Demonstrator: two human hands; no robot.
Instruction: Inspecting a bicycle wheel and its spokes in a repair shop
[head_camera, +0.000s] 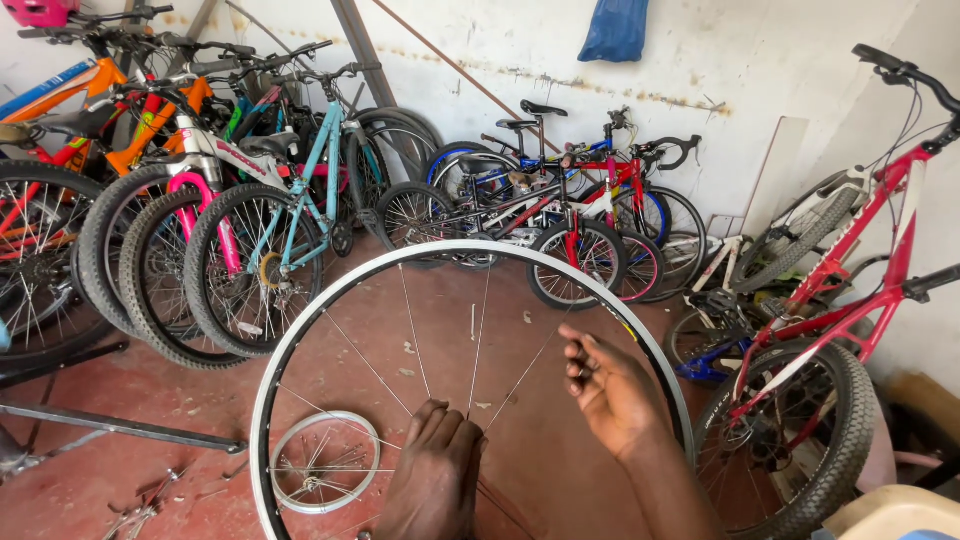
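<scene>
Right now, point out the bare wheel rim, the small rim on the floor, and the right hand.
bare wheel rim (330, 290) head view, upper-left arc
small rim (285, 445) head view, left edge
right hand (612, 390) head view, palm

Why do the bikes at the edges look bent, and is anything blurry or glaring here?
Head view: the wide lens bows the edges, so the red bike leans inward; even daylight, soft shadows; the white wall looks washed out; the wheel rim and both hands, left and right, are sharp.
</scene>
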